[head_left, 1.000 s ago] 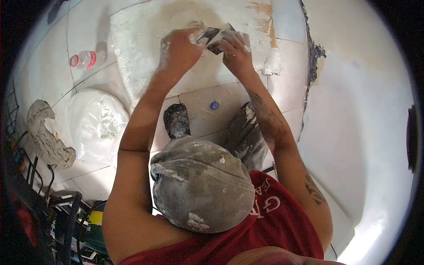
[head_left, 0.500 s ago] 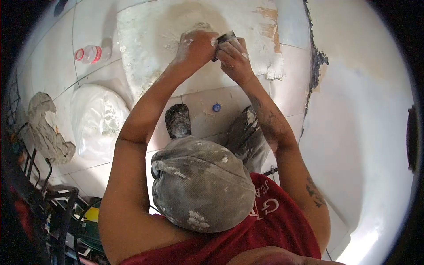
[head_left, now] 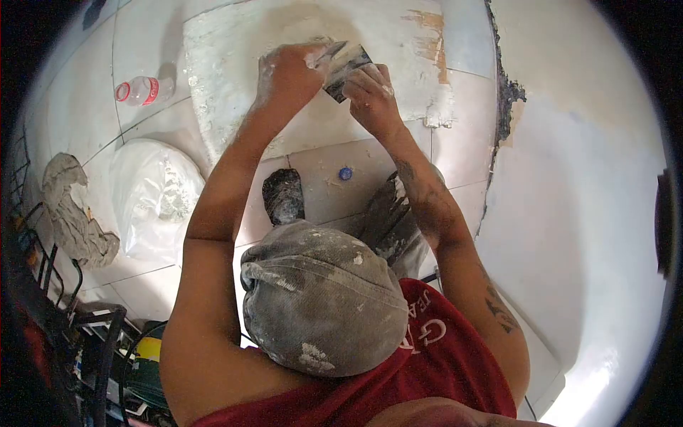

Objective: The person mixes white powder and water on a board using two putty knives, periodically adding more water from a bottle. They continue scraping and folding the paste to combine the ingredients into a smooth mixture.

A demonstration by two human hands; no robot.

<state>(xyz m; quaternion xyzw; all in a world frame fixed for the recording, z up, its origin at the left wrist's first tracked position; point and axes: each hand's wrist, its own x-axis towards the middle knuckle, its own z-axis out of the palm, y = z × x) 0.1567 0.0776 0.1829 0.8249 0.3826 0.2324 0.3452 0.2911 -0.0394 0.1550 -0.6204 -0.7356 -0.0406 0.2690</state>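
While my two hands meet above the rough white plaster patch (head_left: 228, 92) spread on the pale tiled floor (head_left: 320, 192), the head view puts the likeliest trouble, as I judge it, at the blades themselves. My left hand (head_left: 288, 71), caked in white, is closed in a fist around a narrow grey metal blade (head_left: 333, 51). My right hand (head_left: 370, 92) is clamped, fingers curled over, on a dark flat metal scraper (head_left: 348, 71). The two tools touch just between my hands, over the far part of the patch.

If I drag one across the other at a steep angle, an edge could skid off and nick a knuckle, since my fingers sit just beside the steel. Slick paste on my left palm could let that blade twist in the fist. Whatever gets scraped loose could land on bare tile near my dark paste-stained shoe (head_left: 283, 196) and the small blue bottle cap (head_left: 346, 172).

The scraper looks nearly black, thin and stiff, with pale smears on it, and its handle is hidden in my grip. The grey blade shows only as a slim wedge. Well apart on the left lie a clear plastic bottle with a red label (head_left: 142, 90) and a white plastic sack (head_left: 153, 199).
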